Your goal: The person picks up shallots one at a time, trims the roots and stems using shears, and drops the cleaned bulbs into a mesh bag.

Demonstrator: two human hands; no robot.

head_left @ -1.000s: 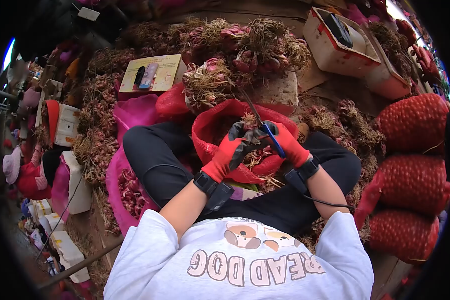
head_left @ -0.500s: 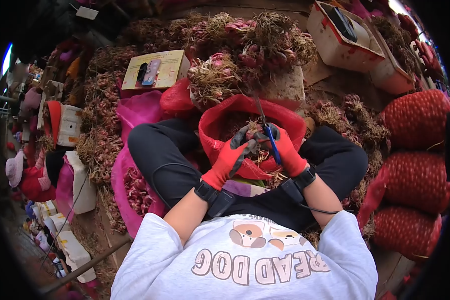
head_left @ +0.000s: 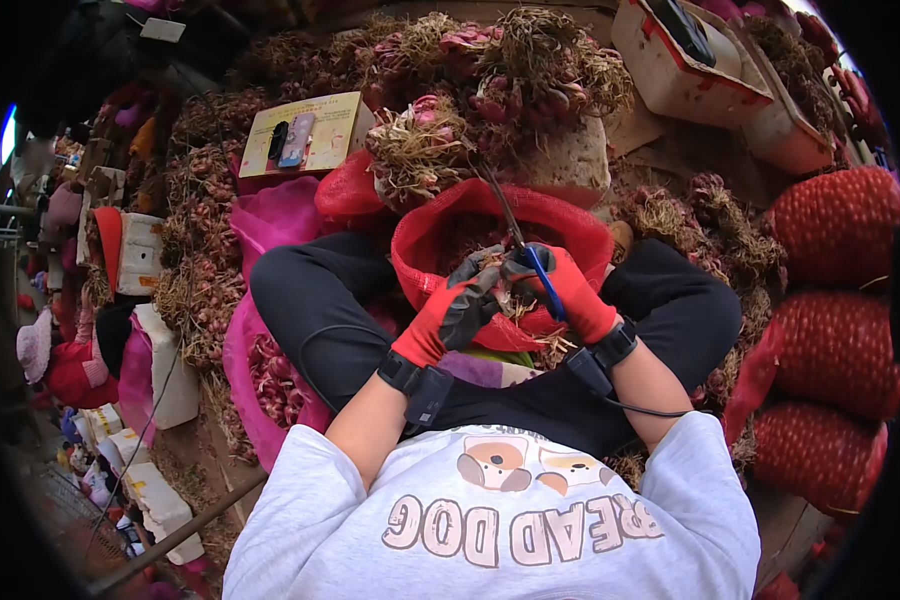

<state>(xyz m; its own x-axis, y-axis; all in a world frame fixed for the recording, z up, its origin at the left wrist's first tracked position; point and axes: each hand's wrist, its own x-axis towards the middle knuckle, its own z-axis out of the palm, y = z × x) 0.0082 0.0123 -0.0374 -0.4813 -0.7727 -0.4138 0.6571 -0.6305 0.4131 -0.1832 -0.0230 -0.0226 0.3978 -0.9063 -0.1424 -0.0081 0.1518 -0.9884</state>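
Observation:
My left hand, in a red glove with dark grey fingers, is closed on a shallot that its fingers partly hide. Close beside it, my right hand, gloved the same way, grips blue-handled scissors. Their long dark blades point away from me, over a red mesh bag. This bag stands open between my crossed legs, just under both hands. Shallots inside it are only dimly visible.
Bundled shallots lie on a pale block beyond the bag. A yellow box holds small devices at left. Filled red mesh sacks are stacked at right, below a white foam box. A pink bag lies beside my left leg.
My left hand has turned slightly, and the shallot between its fingers shows less than before. The scissors have tilted, their tips swinging left. The whole view has shifted a little.

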